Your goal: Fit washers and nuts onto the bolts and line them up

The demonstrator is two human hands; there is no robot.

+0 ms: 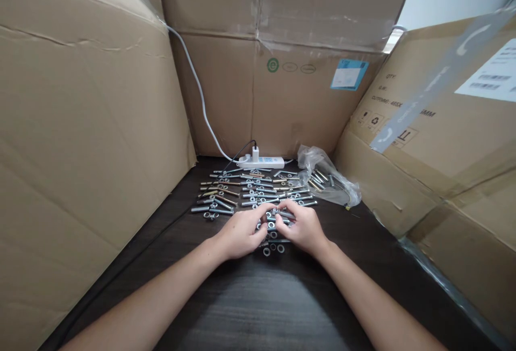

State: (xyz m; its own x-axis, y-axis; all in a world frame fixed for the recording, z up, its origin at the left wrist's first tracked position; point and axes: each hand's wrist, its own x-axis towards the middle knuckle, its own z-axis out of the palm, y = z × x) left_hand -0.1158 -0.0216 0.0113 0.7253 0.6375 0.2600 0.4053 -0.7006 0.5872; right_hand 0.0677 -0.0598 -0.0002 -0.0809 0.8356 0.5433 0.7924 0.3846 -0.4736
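Note:
Over the near rows of hardware, my two hands meet at the fingertips. A metal bolt (pixel 286 214) with what looks like a nut at its end shows between the curled thumb and index finger of my right hand (pixel 304 228). The fingers of my left hand (pixel 242 233) are bent in towards that same end; what they pinch is too small to make out. Loose washers (pixel 266 251) and nuts lie just below the hands. Beyond them, several silver and brass-coloured bolts (pixel 220 210) lie in rows with nuts and washers beside them, partly covered by my hands.
A white power strip (pixel 262 162) with a plugged-in adapter stands at the back of the dark table (pixel 258 308). A clear plastic bag (pixel 334 184) with bolts lies right. A black cable (pixel 153 241) crosses on the left. Tall cardboard boxes (pixel 226 93) enclose three sides.

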